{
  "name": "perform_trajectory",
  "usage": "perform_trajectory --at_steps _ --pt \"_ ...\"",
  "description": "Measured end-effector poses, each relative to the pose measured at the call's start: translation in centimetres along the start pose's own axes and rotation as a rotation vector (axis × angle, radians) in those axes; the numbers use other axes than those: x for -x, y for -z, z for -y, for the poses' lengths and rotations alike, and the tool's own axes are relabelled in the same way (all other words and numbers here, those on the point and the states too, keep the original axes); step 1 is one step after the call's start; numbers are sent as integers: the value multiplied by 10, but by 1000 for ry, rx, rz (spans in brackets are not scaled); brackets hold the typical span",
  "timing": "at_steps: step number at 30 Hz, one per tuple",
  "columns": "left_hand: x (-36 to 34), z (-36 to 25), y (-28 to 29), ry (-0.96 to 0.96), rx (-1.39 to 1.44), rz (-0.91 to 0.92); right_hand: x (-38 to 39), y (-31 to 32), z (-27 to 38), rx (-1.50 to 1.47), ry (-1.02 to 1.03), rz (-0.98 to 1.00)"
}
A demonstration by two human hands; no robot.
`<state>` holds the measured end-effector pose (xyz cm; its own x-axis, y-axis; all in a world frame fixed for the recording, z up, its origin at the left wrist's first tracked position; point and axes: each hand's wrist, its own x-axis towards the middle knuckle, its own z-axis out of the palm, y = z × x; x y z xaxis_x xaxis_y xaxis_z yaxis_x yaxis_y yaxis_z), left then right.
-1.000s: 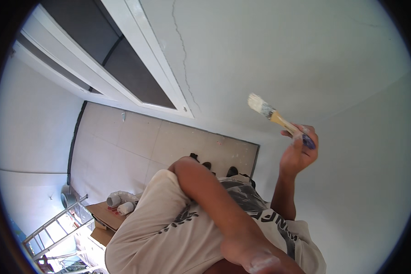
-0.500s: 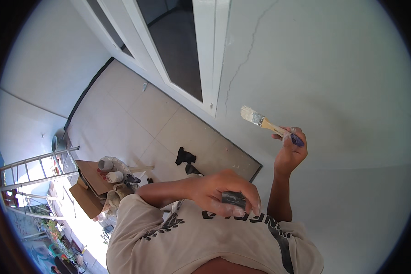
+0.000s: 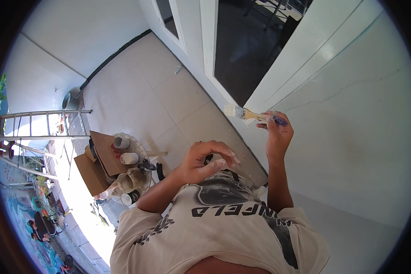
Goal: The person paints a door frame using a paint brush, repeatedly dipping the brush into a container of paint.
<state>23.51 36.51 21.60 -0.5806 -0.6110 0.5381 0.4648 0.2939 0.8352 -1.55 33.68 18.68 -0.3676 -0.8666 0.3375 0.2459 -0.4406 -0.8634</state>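
Observation:
My right hand (image 3: 278,132) grips a paintbrush (image 3: 251,114) by its wooden handle. The white-coated bristles point left, in front of the white wall and near the door frame. In front of my shirt, my left hand (image 3: 210,160) is raised with curved fingers and the thumb apart from them. Nothing shows in its grasp, though a dark patch is visible through the gap. Whitish smears mark the fingers of both hands.
A thin crack (image 3: 333,95) runs across the wall at right. Beside the dark-paned door (image 3: 242,50), the tiled floor (image 3: 155,91) stretches back. At left are a round table with a cardboard box (image 3: 89,173), a white cup (image 3: 129,158), and a metal ladder (image 3: 45,137).
The view has turned, so the door appears farther right and the table more fully. My left hand has moved up and left in the picture; the brush stays in my right hand.

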Motion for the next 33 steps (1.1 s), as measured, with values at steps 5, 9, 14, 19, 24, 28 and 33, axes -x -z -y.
perform_trajectory --at_steps 5,9,14,19,24,28,33 --pt "-1 -16 115 27 -98 -291 -74 -113 -55 34 -129 121" --pt "1 -11 155 30 -171 -493 -120 -165 -94 76 -225 223" --pt "-8 0 199 45 -427 -687 -181 -223 -145 8 -265 434" --pt "-23 10 228 33 -558 -945 -241 -282 -187 -148 -268 704" --pt "-20 18 233 18 -579 -1175 -259 -342 -214 -146 -337 891" --pt "-5 17 229 14 -612 -1354 -236 -385 -230 -80 -428 1026" --pt "25 12 227 78 -695 -1518 -194 -426 -244 -120 -517 1196"
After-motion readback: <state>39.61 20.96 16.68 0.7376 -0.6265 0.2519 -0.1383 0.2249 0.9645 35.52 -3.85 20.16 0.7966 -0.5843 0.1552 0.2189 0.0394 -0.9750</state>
